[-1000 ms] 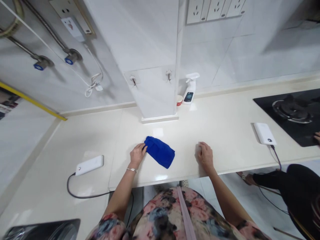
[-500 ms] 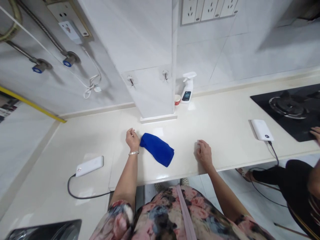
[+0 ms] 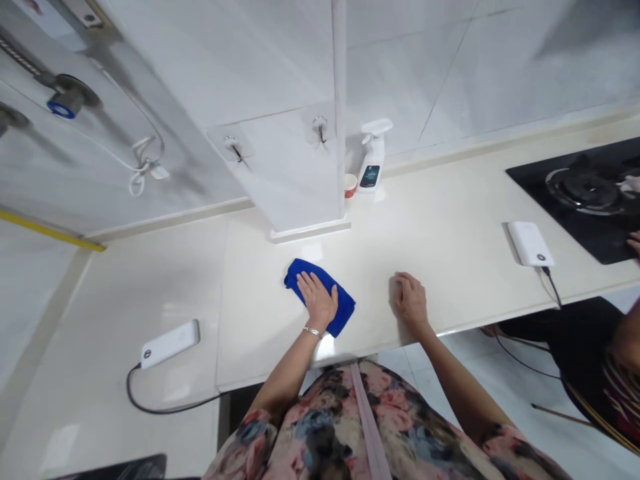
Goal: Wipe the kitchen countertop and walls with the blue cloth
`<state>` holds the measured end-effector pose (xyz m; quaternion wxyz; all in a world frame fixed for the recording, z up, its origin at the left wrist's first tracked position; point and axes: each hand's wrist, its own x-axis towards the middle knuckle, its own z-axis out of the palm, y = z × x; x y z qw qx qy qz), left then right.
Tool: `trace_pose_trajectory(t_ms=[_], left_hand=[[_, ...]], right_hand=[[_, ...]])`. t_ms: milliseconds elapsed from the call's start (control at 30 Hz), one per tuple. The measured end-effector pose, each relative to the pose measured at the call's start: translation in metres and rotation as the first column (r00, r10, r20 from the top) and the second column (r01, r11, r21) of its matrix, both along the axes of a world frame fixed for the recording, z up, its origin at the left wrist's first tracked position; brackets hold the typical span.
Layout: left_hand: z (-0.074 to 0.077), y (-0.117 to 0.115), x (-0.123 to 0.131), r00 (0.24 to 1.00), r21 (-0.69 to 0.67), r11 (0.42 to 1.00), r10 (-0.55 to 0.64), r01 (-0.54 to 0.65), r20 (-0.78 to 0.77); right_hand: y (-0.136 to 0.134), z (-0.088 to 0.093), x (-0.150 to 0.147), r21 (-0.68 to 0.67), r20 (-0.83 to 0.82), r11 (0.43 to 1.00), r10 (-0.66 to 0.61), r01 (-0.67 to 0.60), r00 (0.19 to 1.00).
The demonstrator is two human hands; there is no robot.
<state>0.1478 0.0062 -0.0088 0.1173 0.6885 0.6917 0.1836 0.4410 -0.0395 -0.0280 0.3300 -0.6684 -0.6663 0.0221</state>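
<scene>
fingers of my left hand [image 3: 318, 298] lie flat and spread on the blue cloth [image 3: 345, 312], gripping nothing, wrist straight. beside it my right hand [image 3: 411, 301] rests loosely curled on the counter [image 3: 450, 247]. beyond stands a spray bottle [image 3: 373, 165].

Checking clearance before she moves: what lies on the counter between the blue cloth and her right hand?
Nothing: the head view shows bare cream countertop between the blue cloth and the right hand.

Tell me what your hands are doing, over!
Left hand flat on blue cloth. Right hand resting on countertop. Nothing crowding the cloth.
</scene>
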Motion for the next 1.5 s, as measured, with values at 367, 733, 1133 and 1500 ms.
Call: trace_pose_trajectory(t_ms=[367,733,1133,1500], left_hand=[[0.012,0.097,0.005,0.834,-0.012,0.834,-0.552,0.552,-0.013],[0.015,0.183,0.049,0.571,-0.097,0.570,-0.821,0.816,-0.011],[0.011,0.151,0.067,0.656,-0.017,0.657,-0.754,0.754,-0.046],[0.013,-0.014,0.086,0.632,-0.014,0.632,-0.774,0.775,0.036]], right_hand=[[-0.001,0.005,-0.004,-0.034,0.008,0.999,-0.014,0.014,1.000],[0.001,0.009,-0.006,-0.116,-0.001,0.992,-0.042,0.042,0.999],[0.008,0.010,-0.006,-0.082,0.013,0.996,-0.041,0.042,0.999],[0.008,-0.001,0.000,-0.050,0.032,0.996,-0.070,0.071,0.997]])
